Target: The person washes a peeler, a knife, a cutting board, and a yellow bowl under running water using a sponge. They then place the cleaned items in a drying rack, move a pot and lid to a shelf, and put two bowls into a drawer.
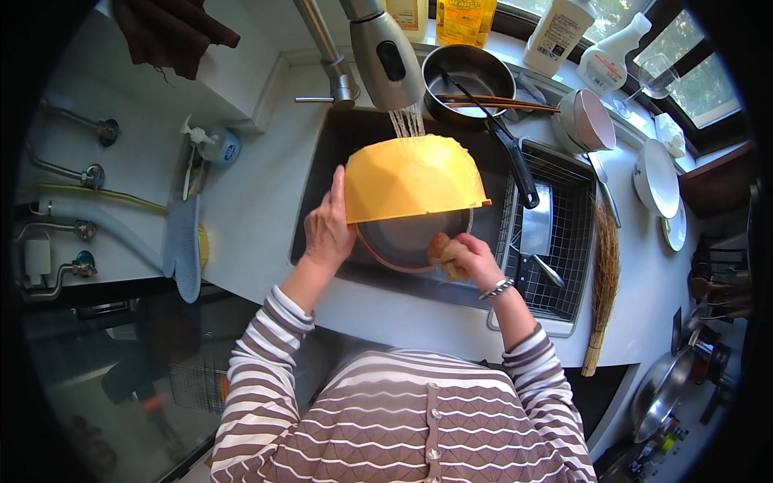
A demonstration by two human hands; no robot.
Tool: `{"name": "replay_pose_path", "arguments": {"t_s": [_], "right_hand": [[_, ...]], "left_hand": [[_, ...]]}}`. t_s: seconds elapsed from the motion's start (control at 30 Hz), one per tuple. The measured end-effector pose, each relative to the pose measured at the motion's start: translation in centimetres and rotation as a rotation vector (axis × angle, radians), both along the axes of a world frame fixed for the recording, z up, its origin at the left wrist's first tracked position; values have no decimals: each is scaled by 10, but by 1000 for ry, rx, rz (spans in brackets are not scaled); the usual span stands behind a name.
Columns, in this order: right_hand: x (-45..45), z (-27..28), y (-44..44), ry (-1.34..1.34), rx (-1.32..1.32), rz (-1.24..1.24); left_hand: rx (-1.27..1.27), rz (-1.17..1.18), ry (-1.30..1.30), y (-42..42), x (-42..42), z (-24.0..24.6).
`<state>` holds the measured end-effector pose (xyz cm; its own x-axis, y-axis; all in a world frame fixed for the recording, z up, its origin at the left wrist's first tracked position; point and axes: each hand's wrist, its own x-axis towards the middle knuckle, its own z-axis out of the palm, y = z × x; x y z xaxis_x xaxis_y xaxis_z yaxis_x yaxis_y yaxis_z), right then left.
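Note:
Over the sink (308,205), my left hand (329,223) grips the left end of a yellow plastic container (410,178), which is tipped with its faceted outer side up. Water streams from the faucet's spray head (386,60) onto its top edge. My right hand (480,259) holds a crumpled brown scrubbing cloth (447,256) just below the container's lower rim. Beneath them sits a round basin (401,241) with a reddish rim, partly hidden by the yellow container.
A black saucepan (468,60) holds chopsticks behind the sink. At right, a wire basket (561,290) contains a cleaver (535,217). Beyond it lie a straw brush (604,278) and bowls (655,178). Bottles (558,36) line the windowsill. A soap pump (223,148) stands left.

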<state>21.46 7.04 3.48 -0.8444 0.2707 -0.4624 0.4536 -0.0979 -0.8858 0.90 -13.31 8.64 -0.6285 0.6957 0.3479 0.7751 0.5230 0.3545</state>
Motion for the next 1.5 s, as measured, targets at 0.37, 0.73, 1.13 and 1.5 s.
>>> {"name": "replay_pose_path", "arguments": {"t_s": [0.37, 0.73, 1.13, 1.5], "right_hand": [[-20, 10, -5, 300, -1091, -1027], [-28, -51, -20, 251, -853, -975], [-12, 39, -25, 322, 154, -589], [-77, 55, -21, 475, 767, -339]], "left_hand": [[130, -112, 278, 11, 8, -19], [1369, -41, -2203, 3, 27, 8], [1269, 63, -1792, 17, -19, 1], [1079, 9, -1638, 15, -7, 16]]}}
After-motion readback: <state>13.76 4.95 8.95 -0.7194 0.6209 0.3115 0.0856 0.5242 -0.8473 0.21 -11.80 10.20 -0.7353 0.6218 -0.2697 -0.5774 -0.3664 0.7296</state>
